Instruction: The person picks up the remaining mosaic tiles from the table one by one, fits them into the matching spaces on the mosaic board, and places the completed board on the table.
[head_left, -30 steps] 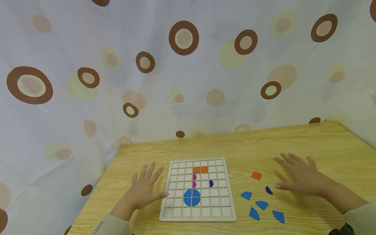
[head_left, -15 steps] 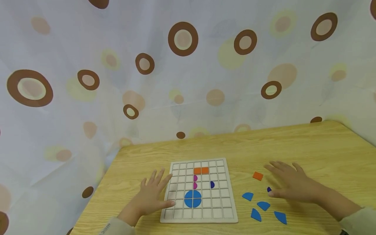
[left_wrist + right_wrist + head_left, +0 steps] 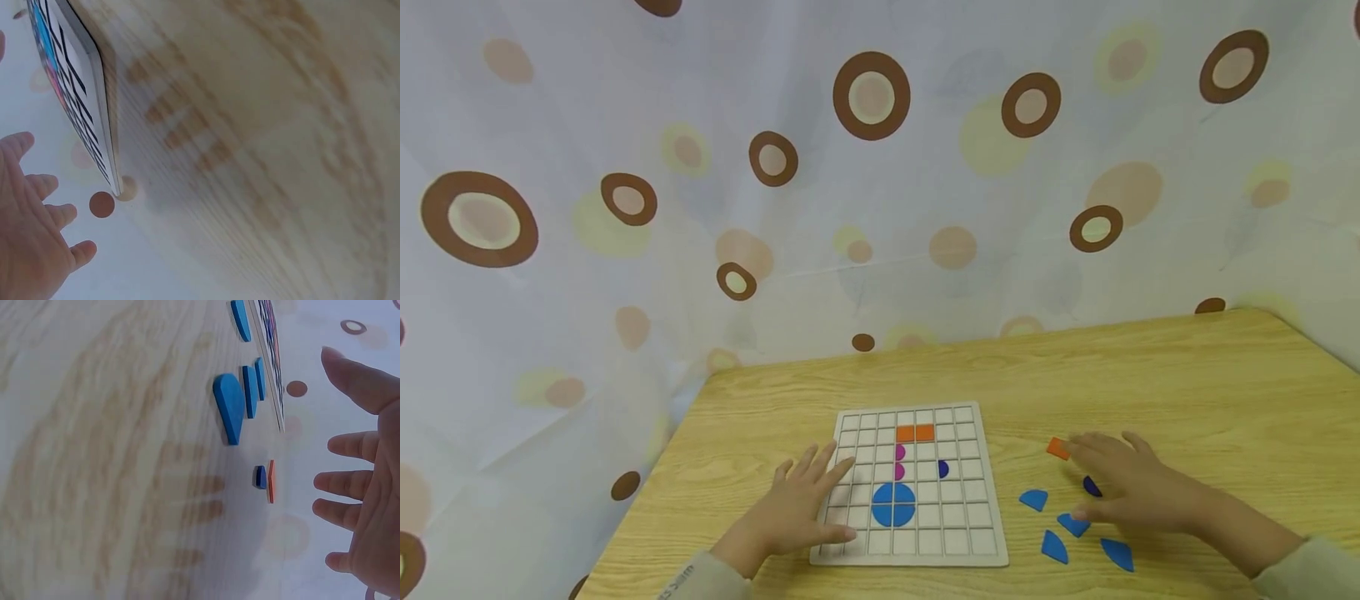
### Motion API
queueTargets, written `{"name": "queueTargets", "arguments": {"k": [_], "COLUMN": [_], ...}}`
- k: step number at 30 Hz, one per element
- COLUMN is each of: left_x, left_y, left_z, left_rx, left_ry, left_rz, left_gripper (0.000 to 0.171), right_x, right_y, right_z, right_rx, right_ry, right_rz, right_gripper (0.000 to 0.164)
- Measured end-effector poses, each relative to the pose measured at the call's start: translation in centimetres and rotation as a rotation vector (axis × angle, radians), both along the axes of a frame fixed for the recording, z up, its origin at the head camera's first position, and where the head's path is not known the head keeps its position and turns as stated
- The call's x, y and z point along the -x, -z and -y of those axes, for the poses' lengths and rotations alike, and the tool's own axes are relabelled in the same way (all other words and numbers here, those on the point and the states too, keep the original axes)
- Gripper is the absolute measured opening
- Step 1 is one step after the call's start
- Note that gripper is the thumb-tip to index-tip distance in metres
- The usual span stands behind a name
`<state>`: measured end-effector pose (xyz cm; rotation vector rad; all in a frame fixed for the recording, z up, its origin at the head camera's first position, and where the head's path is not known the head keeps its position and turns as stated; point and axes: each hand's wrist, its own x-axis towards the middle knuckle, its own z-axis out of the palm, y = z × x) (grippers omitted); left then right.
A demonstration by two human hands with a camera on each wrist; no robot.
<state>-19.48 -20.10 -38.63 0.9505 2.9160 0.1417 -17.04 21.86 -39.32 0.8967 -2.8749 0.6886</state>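
My left hand (image 3: 801, 510), fingers spread, reaches over the left edge of a white grid board (image 3: 928, 543) and holds nothing. On the board lie two orange squares (image 3: 915, 433), two magenta half-circles (image 3: 899, 462), a dark blue half-circle (image 3: 943, 469) and a blue circle (image 3: 893, 505) made of quarter pieces. To the right, my right hand (image 3: 1138, 487) hovers with extended fingers above the loose pieces, nothing in its grasp. Its fingertips overlap a loose orange square (image 3: 1057, 448) in the head view; a loose dark blue half-circle (image 3: 1092, 487) shows between thumb and fingers.
Several blue quarter-circles lie loose right of the board, among them one quarter-circle (image 3: 1033, 499) near its edge and another quarter-circle (image 3: 229, 407) in the right wrist view. The wooden table (image 3: 1000, 367) meets a white curtain (image 3: 910, 192) with brown rings behind.
My right hand has moved left and lower, from beside the loose pieces to over them. My left hand has shifted right, farther over the board. The pieces lie as before.
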Motion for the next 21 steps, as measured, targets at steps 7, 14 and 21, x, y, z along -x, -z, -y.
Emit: {"name": "queueTargets", "arguments": {"k": [7, 14, 21], "left_x": [-0.33, -0.33, -0.35], "left_y": [0.00, -0.03, 0.55], "left_z": [-0.21, -0.53, -0.74], "left_rx": [0.003, 0.015, 0.037], "left_ry": [0.022, 0.036, 0.050], "left_rz": [0.031, 0.081, 0.100], "left_gripper": [0.083, 0.084, 0.086], "right_x": [-0.04, -0.20, -0.27], "right_y": [0.02, -0.06, 0.09], "right_z": [0.46, 0.83, 1.05], "right_rx": [0.008, 0.045, 0.002], "right_ry": [-0.035, -0.092, -0.123], "right_rz": [0.082, 0.180, 0.198], "right_gripper": [0.072, 0.069, 0.061]}}
